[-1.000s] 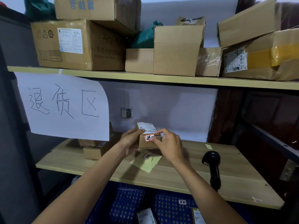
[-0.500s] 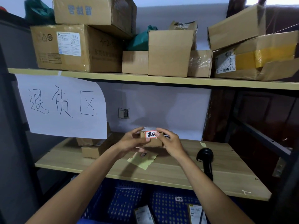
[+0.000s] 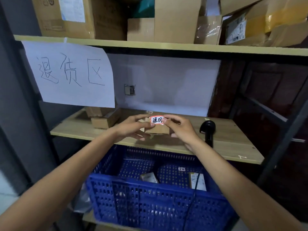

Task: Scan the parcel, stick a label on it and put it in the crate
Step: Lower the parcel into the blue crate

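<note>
the little brown parcel (image 3: 157, 129) is up in the air, just over the front part of the wooden shelf (image 3: 233, 144). both hands have it. a small white label (image 3: 156, 120) with a red edge and black writing sits on the side of the parcel that faces us, near the top.

the left hand (image 3: 133, 126) is wrapped round the left side of the parcel. its fingers are curled shut on the box, with the thumb tip touching the left edge of the label. the right hand (image 3: 180, 129) holds the right side. its fingers are bent round the box too, and its thumb presses on the right edge of the label.

on the shelf, to the right of the hands, lies a black scanner (image 3: 208, 130). it is near the right hand but not touching it. to the left, further back on the shelf, are some small cardboard boxes (image 3: 106, 120) in a low pile.

under the shelf and closer to us is a blue crate (image 3: 150, 202) full of little holes. a few flat packets (image 3: 197, 180) lie at the bottom of it.

a big white paper sign (image 3: 71, 74) with hand-drawn writing hangs from the upper shelf (image 3: 166, 46) on the left. that upper shelf is packed with big cardboard boxes (image 3: 173, 20), some wrapped in shiny tape.
</note>
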Demonstrator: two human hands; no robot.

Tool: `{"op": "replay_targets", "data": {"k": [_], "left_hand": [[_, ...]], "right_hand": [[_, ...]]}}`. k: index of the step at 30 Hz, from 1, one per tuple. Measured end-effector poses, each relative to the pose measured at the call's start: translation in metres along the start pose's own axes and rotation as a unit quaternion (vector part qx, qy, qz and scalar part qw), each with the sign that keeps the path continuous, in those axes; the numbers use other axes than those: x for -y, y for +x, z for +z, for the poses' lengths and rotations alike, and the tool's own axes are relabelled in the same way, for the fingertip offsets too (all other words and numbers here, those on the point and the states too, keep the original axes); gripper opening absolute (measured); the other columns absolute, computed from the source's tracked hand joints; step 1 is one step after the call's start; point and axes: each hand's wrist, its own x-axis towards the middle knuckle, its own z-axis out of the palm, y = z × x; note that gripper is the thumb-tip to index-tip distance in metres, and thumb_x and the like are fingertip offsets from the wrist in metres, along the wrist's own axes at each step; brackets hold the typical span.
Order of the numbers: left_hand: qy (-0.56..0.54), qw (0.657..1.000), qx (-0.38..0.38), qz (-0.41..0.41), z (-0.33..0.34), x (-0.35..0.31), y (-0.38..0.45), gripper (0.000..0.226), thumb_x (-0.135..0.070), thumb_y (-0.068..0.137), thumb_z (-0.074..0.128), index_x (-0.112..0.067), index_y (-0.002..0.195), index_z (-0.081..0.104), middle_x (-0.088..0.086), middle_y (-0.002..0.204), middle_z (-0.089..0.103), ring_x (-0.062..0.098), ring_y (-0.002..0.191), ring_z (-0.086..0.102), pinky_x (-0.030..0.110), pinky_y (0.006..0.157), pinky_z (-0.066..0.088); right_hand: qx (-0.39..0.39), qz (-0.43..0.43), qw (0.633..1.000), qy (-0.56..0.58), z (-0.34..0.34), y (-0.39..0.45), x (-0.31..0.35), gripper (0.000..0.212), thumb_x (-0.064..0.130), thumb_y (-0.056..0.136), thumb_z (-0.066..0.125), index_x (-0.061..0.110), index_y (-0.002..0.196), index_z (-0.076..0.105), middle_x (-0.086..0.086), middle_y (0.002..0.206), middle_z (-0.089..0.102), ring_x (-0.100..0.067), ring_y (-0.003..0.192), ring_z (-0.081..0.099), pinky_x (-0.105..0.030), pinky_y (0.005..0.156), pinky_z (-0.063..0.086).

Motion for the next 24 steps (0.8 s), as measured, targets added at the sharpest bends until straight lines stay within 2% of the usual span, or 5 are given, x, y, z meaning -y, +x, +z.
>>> {"op": "replay_targets", "data": {"k": [6,14,18,21,24], "left_hand": [[0.000,0.996,0.055,-0.073,0.005,0.032,-0.042,0.036,-0.037,0.083,0.069,-0.030,0.117,0.060,0.003,0.117,0.071,0.028,0.096,0.074,0.028,0.066,0.062],[0.111,0.975,0.084,-0.172,0.015,0.075,-0.022,0.058,-0.045,0.083,0.066,-0.025,0.134,0.049,0.006,0.133,0.056,0.026,0.102,0.069,0.040,0.086,0.059],[0.320,0.934,0.070,-0.143,0.029,0.097,0.000,0.080,-0.048,0.086,0.059,-0.015,0.150,0.024,0.006,0.154,0.036,0.027,0.135,0.043,0.034,0.106,0.039],[0.331,0.931,0.107,-0.113,0.021,0.099,-0.004,0.065,-0.057,0.086,0.053,-0.019,0.139,0.046,0.001,0.142,0.053,0.018,0.127,0.051,0.026,0.100,0.041],[0.278,0.947,0.160,-0.037,-0.002,0.069,-0.027,0.064,-0.070,0.072,0.059,-0.029,0.121,0.057,-0.011,0.114,0.066,0.009,0.110,0.063,0.026,0.097,0.050]], "right_hand": [[0.057,0.101,0.989,0.097,0.009,-0.048,-0.016,0.026,0.019,0.089,0.072,0.010,0.113,0.072,0.000,0.097,0.072,-0.012,0.086,0.069,-0.033,0.066,0.065],[0.097,0.222,0.970,-0.007,0.029,-0.035,-0.071,0.029,0.020,0.095,0.063,0.010,0.122,0.065,-0.008,0.126,0.061,-0.021,0.113,0.057,-0.040,0.089,0.058],[0.168,0.187,0.941,-0.225,0.031,-0.025,-0.097,0.051,0.021,0.098,0.058,0.009,0.145,0.044,-0.010,0.153,0.044,-0.025,0.135,0.047,-0.030,0.106,0.039],[0.218,0.183,0.921,-0.266,0.014,-0.033,-0.078,0.044,0.027,0.098,0.058,0.015,0.140,0.052,-0.009,0.143,0.056,-0.022,0.127,0.056,-0.031,0.105,0.044],[0.220,0.064,0.930,-0.286,-0.021,-0.052,-0.017,0.031,0.033,0.097,0.057,0.026,0.127,0.064,0.006,0.123,0.068,-0.006,0.108,0.063,-0.032,0.102,0.050]]}}
